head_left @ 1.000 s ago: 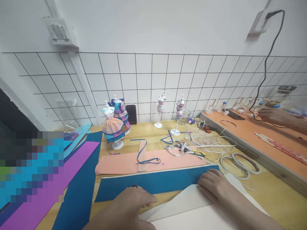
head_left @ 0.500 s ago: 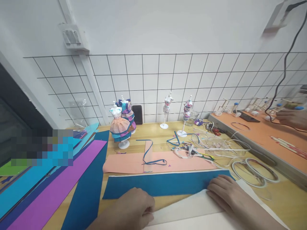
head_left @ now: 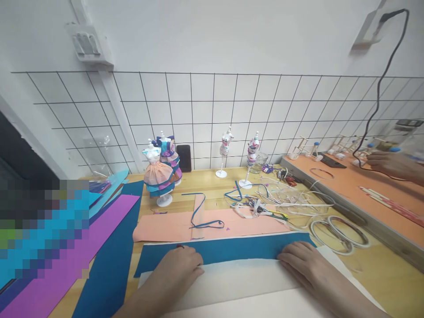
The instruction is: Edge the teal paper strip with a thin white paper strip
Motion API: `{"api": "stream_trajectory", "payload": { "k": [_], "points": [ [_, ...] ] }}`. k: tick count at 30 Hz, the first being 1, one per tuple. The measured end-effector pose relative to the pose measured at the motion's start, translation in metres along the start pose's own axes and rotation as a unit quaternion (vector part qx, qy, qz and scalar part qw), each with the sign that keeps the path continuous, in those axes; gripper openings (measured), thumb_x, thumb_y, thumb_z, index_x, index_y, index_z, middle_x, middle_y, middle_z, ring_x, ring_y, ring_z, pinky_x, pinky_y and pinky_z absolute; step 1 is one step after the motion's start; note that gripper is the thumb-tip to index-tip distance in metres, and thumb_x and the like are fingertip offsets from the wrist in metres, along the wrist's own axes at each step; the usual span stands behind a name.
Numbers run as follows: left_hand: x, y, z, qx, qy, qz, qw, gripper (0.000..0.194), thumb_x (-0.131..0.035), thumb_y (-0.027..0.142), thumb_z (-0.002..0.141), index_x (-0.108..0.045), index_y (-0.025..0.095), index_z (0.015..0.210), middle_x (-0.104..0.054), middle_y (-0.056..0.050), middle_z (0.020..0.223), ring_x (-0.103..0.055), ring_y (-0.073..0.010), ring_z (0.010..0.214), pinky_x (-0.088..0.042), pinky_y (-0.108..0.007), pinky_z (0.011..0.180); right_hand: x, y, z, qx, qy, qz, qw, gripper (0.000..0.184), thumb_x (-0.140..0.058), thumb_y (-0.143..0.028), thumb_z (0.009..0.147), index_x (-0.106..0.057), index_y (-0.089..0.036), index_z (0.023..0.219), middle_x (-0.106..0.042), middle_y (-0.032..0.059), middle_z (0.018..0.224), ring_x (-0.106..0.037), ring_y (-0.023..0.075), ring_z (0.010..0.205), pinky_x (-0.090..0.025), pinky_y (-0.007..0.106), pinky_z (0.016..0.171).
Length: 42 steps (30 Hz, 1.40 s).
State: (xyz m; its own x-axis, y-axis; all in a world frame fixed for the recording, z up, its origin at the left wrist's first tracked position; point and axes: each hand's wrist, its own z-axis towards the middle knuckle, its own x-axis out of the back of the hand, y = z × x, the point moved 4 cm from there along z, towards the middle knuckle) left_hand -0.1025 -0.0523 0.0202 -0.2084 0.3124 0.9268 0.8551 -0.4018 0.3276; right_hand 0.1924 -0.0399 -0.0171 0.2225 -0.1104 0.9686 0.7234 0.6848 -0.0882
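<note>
The far edge of the white sheet is pinched by the left hand, between thumb and bent fingers. The fingers of the right hand are kept close together and laid on the sheet and the blue strip; whether anything is pinched there cannot be told. The near side of the blue strip is partly covered by the sheet. Past it, the peach strip is crossed by a thin blue ribbon, and its right end is cluttered by a green and yellow cutter and tangled white bands. Two white rings are placed toward the right edge of the tabletop. Along the far edge, two dressed mannequins, a black phone, two small mannequins and a glass jar are lined up. By the left edge, a purple strip is laid over a dark blue strip.
</note>
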Motion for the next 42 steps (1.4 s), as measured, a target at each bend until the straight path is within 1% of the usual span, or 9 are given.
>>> {"api": "stream_trajectory", "payload": {
  "k": [4,9,13,16,21,27,35,38,42],
  "points": [
    [-0.018,0.002,0.008,-0.072,0.052,0.074,0.993,0.02,-0.043,0.016,0.088,-0.059,0.018,0.075,-0.063,0.001,0.078,-0.054,-0.0151,0.077,-0.035,-0.025,0.065,0.003,-0.004,-0.001,-0.002,0.02,-0.023,1.0,0.03,-0.032,-0.02,0.094,-0.062,-0.022,0.095,-0.063,0.005,0.086,-0.057,0.0182,0.082,-0.037,0.034,0.073],
    [-0.042,-0.003,0.014,-0.169,0.149,0.147,0.963,0.023,-0.045,0.006,0.085,-0.052,0.018,0.066,-0.055,0.001,0.067,-0.047,-0.0133,0.066,-0.032,-0.025,0.058,0.007,-0.005,-0.004,0.012,0.035,-0.04,0.999,0.033,-0.028,-0.019,0.095,-0.062,-0.02,0.097,-0.063,0.0063,0.086,-0.055,0.0186,0.08,-0.037,0.034,0.071],
    [-0.047,-0.003,0.012,-0.213,0.235,0.183,0.931,0.021,-0.047,0.0,0.077,-0.046,0.017,0.065,-0.049,-0.001,0.065,-0.041,-0.0151,0.062,-0.027,-0.027,0.053,0.009,-0.003,-0.009,0.018,0.033,-0.062,0.997,0.034,-0.026,-0.019,0.095,-0.06,-0.019,0.098,-0.062,0.0073,0.086,-0.054,0.0191,0.08,-0.037,0.035,0.072],
    [-0.047,0.001,0.01,-0.249,0.271,0.201,0.908,0.021,-0.045,-0.002,0.073,-0.042,0.018,0.065,-0.044,-0.002,0.063,-0.037,-0.0161,0.06,-0.025,-0.028,0.053,0.008,-0.002,-0.013,0.011,0.04,-0.078,0.996,0.039,-0.022,-0.019,0.095,-0.06,-0.017,0.098,-0.061,0.0088,0.086,-0.053,0.0203,0.082,-0.037,0.038,0.075],
    [-0.046,0.004,0.008,-0.269,0.274,0.217,0.897,0.018,-0.044,0.0,0.075,-0.044,0.017,0.07,-0.042,-0.002,0.066,-0.037,-0.0163,0.063,-0.025,-0.03,0.054,0.007,-0.004,-0.017,0.01,0.03,-0.099,0.995,0.038,-0.022,-0.016,0.095,-0.059,-0.016,0.104,-0.06,0.0095,0.086,-0.052,0.0211,0.083,-0.038,0.039,0.075],
    [-0.049,0.003,0.005,-0.267,0.261,0.239,0.896,0.016,-0.047,0.004,0.077,-0.052,0.015,0.087,-0.046,-0.003,0.072,-0.039,-0.0169,0.068,-0.029,-0.031,0.059,0.008,-0.003,-0.019,0.014,0.022,-0.119,0.993,0.034,-0.027,-0.013,0.093,-0.058,-0.012,0.109,-0.06,0.0108,0.084,-0.053,0.0224,0.083,-0.04,0.039,0.072],
    [-0.051,0.003,0.005,-0.271,0.269,0.245,0.891,0.017,-0.045,0.003,0.078,-0.052,0.015,0.087,-0.045,-0.003,0.071,-0.041,-0.0165,0.068,-0.03,-0.031,0.06,0.009,0.008,-0.023,-0.001,-0.005,-0.089,0.996,0.031,-0.033,-0.017,0.093,-0.053,-0.017,0.117,-0.061,0.0089,0.093,-0.054,0.0202,0.086,-0.043,0.035,0.074],
    [-0.049,0.006,0.005,-0.271,0.279,0.25,0.887,0.015,-0.045,0.004,0.08,-0.052,0.015,0.086,-0.044,-0.002,0.069,-0.04,-0.0157,0.066,-0.029,-0.031,0.059,0.011,0.009,-0.023,-0.006,-0.018,-0.071,0.997,0.03,-0.03,-0.017,0.094,-0.055,-0.017,0.11,-0.061,0.0086,0.096,-0.054,0.02,0.088,-0.043,0.035,0.076],
    [-0.051,0.006,0.006,-0.269,0.279,0.252,0.887,0.014,-0.046,0.006,0.08,-0.051,0.016,0.088,-0.044,-0.002,0.069,-0.04,-0.0153,0.065,-0.028,-0.03,0.059,0.016,0.006,-0.02,0.023,-0.011,-0.067,0.997,0.029,-0.03,-0.019,0.094,-0.059,-0.018,0.1,-0.062,0.0074,0.092,-0.055,0.0185,0.084,-0.044,0.032,0.072]
  ]
}}
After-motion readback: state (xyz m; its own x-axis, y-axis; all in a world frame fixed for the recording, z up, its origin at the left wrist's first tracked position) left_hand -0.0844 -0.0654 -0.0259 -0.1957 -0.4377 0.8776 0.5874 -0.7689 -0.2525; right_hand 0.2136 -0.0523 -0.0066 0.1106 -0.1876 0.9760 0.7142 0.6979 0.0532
